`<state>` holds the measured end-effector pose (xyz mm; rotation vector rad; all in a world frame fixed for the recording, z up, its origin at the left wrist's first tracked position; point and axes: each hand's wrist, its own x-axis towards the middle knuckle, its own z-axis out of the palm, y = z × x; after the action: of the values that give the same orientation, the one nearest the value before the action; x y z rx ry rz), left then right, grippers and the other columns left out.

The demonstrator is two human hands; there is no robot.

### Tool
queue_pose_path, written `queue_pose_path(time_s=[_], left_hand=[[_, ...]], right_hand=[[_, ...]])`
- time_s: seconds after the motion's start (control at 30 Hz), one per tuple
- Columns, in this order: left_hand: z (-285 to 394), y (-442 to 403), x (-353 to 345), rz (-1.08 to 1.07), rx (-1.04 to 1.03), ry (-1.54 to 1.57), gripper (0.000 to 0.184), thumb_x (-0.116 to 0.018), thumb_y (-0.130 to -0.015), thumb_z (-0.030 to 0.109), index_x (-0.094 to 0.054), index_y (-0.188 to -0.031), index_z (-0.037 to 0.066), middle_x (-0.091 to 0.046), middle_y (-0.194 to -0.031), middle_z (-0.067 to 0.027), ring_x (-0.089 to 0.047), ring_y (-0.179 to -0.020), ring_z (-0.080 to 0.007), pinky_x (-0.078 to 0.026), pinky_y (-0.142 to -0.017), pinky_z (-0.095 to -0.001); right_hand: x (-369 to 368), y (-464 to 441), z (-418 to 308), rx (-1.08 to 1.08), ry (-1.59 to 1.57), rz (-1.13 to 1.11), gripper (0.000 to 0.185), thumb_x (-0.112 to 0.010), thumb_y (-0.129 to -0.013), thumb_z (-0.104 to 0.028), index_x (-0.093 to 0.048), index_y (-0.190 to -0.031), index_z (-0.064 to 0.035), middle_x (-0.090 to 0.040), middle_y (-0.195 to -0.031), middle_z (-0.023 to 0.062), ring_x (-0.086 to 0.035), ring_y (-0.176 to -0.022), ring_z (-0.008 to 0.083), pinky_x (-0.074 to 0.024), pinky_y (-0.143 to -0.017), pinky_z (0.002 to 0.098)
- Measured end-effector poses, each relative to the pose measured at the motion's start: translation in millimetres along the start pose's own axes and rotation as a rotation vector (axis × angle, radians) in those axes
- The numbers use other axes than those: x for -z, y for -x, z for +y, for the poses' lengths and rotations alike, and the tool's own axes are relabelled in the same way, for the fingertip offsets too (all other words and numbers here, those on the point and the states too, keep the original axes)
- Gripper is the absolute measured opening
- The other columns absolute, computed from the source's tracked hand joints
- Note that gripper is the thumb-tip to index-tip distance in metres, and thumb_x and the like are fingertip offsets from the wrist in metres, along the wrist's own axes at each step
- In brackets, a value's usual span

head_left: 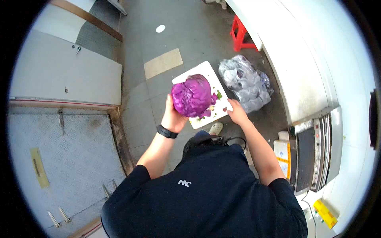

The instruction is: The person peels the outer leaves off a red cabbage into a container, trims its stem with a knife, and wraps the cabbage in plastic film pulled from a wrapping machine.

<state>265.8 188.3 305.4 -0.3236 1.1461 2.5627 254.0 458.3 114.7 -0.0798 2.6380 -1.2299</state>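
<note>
My left hand (173,118) cups the lower left side of a whole red cabbage (193,95), its thumb up along the leaves and its other fingers mostly hidden beneath. The cabbage sits over a white cutting board (207,70), which is held up above the floor. At the board's right edge my right hand (237,112) grips the corner. Purple leaf scraps (206,114) and a bit of green leaf (219,94) lie on the board beside the cabbage. Whether my left fingers also touch the board is hidden.
A clear plastic bag of wrapped items (248,85) rests on the floor at right, near a red stool (240,35). A white counter (289,67) and a metal appliance (317,150) run along the right. White cabinets (67,67) stand left. A round white spot (160,29) marks the tiles.
</note>
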Motion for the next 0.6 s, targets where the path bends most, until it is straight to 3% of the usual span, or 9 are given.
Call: queue_pose_path(time_s=[0.03, 0.1, 0.2, 0.27, 0.4, 0.6], left_hand=[[1, -1, 1, -0.041, 0.012, 0.021, 0.081, -0.039, -0.094, 0.072, -0.035, -0.151, 0.015, -0.043, -0.151, -0.0098, -0.043, -0.138, -0.0281, -0.038, -0.113, -0.0484], [0, 0, 10, -0.122, 0.021, 0.064, 0.083, -0.044, -0.092, 0.072, -0.033, -0.151, 0.014, -0.042, -0.151, -0.0108, -0.043, -0.138, -0.0283, -0.039, -0.113, -0.0485], [-8, -18, 14, -0.349, -0.052, 0.082, 0.092, -0.068, -0.085, 0.061, -0.029, -0.153, 0.012, -0.041, -0.151, -0.0119, -0.044, -0.137, -0.0293, -0.041, -0.112, -0.0482], [-2, -24, -26, -0.443, -0.054, 0.046, 0.109, -0.083, -0.072, 0.055, -0.027, -0.153, 0.009, -0.039, -0.149, -0.0125, -0.043, -0.137, -0.0287, -0.040, -0.112, -0.0470], [-19, -40, -82, -0.670, 0.041, -0.002, 0.118, -0.089, -0.063, 0.054, -0.026, -0.152, 0.008, -0.039, -0.148, -0.0137, -0.042, -0.137, -0.0296, -0.039, -0.113, -0.0467], [-63, -27, -156, -0.847, 0.228, -0.002, 0.120, -0.087, -0.064, 0.058, -0.024, -0.152, 0.008, -0.040, -0.148, -0.0148, -0.042, -0.137, -0.0307, -0.039, -0.113, -0.0478]], right_hand=[[6, -16, -15, 0.175, -0.068, 0.116, 0.057, -0.063, -0.083, -0.007, -0.050, -0.139, -0.0069, -0.052, -0.139, 0.0201, -0.052, -0.124, 0.0412, -0.0431, -0.106, 0.0421], [49, -12, -102, 0.161, -0.374, 0.128, 0.051, -0.055, -0.086, 0.002, -0.051, -0.136, -0.0045, -0.053, -0.134, 0.0209, -0.060, -0.117, 0.0340, -0.0494, -0.097, 0.0394], [96, 23, -172, 0.323, -0.489, 0.267, 0.050, -0.050, -0.085, 0.011, -0.053, -0.133, -0.0027, -0.056, -0.127, 0.0181, -0.066, -0.107, 0.0257, -0.0521, -0.088, 0.0344], [120, 60, -185, 0.395, -0.440, 0.401, 0.047, -0.050, -0.086, 0.013, -0.055, -0.130, -0.0029, -0.057, -0.125, 0.0165, -0.066, -0.100, 0.0242, -0.0515, -0.084, 0.0316], [158, 122, -189, 0.437, -0.372, 0.606, 0.039, -0.052, -0.087, 0.010, -0.059, -0.125, -0.0011, -0.060, -0.121, 0.0166, -0.065, -0.101, 0.0237, -0.0517, -0.082, 0.0306], [196, 198, -169, 0.458, -0.220, 0.856, 0.032, -0.058, -0.089, -0.001, -0.063, -0.121, -0.0005, -0.058, -0.125, 0.0180, -0.061, -0.105, 0.0254, -0.0522, -0.082, 0.0312]])
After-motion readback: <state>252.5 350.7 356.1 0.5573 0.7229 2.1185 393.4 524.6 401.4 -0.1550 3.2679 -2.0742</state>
